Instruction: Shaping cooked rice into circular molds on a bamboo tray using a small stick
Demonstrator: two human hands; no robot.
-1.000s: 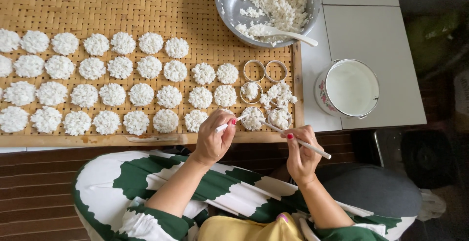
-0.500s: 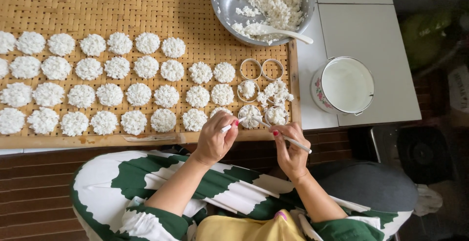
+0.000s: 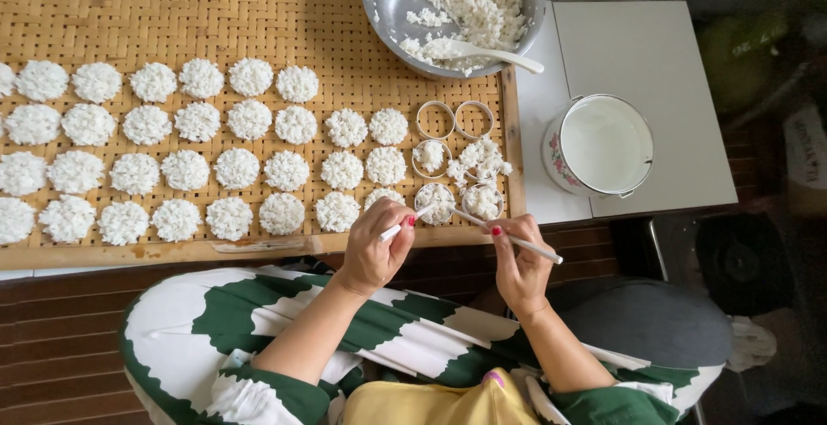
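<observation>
Step in hand, judged: packing rice into ring mould (image 3: 438, 204) at tray's (image 3: 258, 12) 5 o'clock corner. Left hand (image 3: 373, 248) gripped white stick (image 3: 405, 223); right hand (image 3: 519, 263) gripped second stick (image 3: 508, 236), tips at mould. Next move calls for steady, light pressing.

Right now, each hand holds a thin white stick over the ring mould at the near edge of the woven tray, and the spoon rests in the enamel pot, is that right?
Not quite. The left hand and right hand do each hold a thin white stick over the ring mould at the woven tray edge, but the head view shows the spoon resting in the metal bowl of rice, not the enamel pot.
</observation>
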